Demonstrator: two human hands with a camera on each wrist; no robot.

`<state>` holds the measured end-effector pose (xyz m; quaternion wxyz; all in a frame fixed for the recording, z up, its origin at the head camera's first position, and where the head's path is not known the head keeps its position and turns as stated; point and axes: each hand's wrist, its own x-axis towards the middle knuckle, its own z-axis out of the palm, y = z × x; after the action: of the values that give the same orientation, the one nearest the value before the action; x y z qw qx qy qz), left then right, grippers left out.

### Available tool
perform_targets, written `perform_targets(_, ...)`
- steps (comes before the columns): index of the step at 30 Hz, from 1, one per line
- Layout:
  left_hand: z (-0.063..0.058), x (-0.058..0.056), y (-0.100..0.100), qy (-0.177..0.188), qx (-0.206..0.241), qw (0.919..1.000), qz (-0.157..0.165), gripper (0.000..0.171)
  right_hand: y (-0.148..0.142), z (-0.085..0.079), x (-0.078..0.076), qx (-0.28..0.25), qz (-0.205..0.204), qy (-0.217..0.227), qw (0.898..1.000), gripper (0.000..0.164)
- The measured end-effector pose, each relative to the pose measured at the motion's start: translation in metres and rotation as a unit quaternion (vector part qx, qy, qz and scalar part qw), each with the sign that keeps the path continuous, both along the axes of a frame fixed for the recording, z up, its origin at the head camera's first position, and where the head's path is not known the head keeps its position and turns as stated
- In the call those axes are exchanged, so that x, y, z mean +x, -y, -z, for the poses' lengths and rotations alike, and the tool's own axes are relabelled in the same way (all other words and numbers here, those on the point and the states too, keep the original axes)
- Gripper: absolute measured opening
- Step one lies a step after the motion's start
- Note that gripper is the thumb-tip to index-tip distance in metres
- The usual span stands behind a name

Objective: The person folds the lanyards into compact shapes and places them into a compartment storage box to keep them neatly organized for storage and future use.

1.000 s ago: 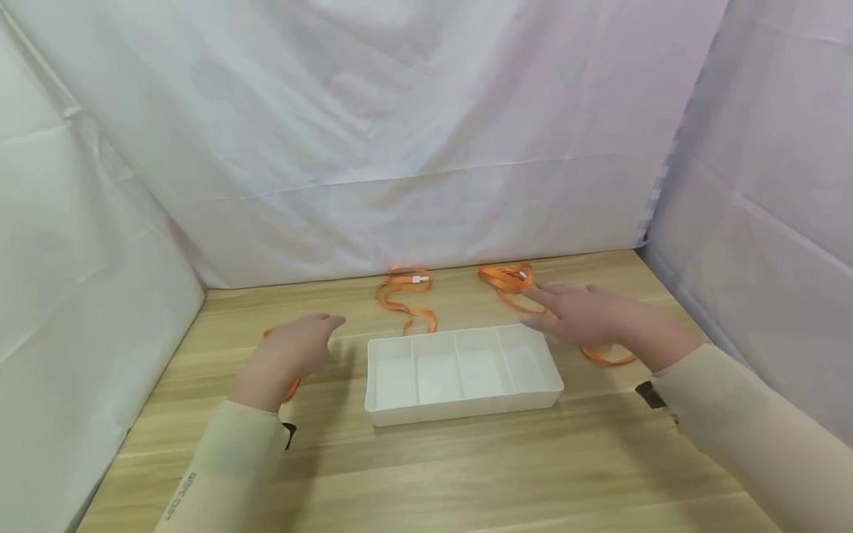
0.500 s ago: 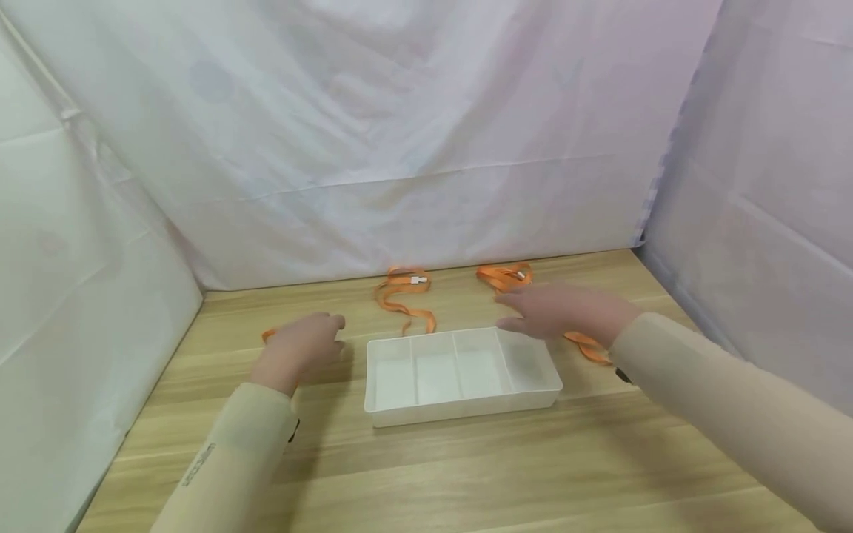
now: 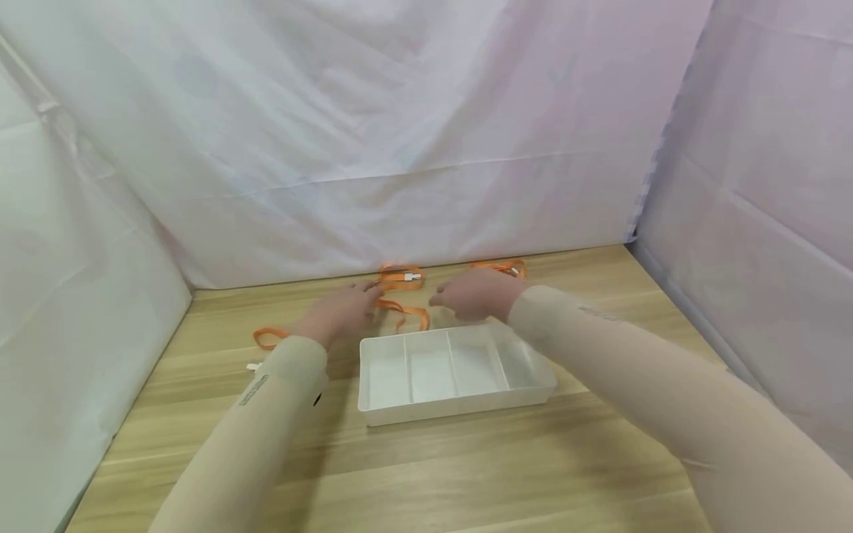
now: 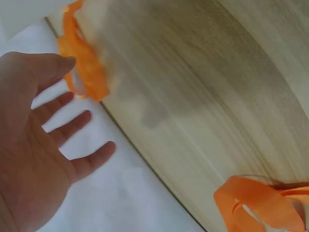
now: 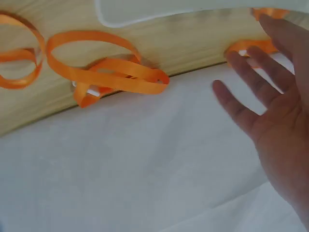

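Observation:
A middle orange lanyard with a white clip lies behind the divided white tray. My left hand is over the left side of this lanyard; in the left wrist view its fingers are spread, the thumb by an orange band. Whether it touches the band I cannot tell. My right hand hovers behind the tray, to the right of the same lanyard. The right wrist view shows that hand with loosely extended fingers and nothing held.
Another orange lanyard lies at the back right, partly behind my right hand. A further lanyard is on the left, partly covered by my left forearm. White cloth hangs along the back edge of the wooden table.
Both hands have moved inward toward the middle lanyard: the left rightward and farther back, the right leftward from near the back-right lanyard. The tray and lanyards stay in place.

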<state>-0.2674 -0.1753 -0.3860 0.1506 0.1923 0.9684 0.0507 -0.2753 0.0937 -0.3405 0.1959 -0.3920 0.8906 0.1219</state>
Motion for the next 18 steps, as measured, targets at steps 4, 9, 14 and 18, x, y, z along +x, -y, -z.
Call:
perform_targets(4, 0.005, -0.005, -0.005, -0.010, 0.003, 0.9996, 0.028, 0.053, 0.020, 0.010, -0.005, 0.006, -0.052, -0.065, 0.997, 0.050)
perform_targets(9, 0.012, -0.006, -0.007, -0.018, 0.009, 0.9987, 0.047, 0.050, 0.036, 0.028, -0.014, 0.039, -0.107, -0.147, 0.983, 0.061)
perform_targets(14, 0.019, -0.009, -0.007, -0.019, 0.002, 0.9986, 0.048, 0.039, 0.046, 0.041, -0.018, 0.041, -0.117, -0.135, 0.983, 0.074)
perform_targets(18, 0.023, -0.011, -0.009, -0.028, 0.009, 0.9981, 0.055, 0.036, 0.052, 0.042, -0.017, 0.019, -0.089, -0.087, 0.992, 0.047)
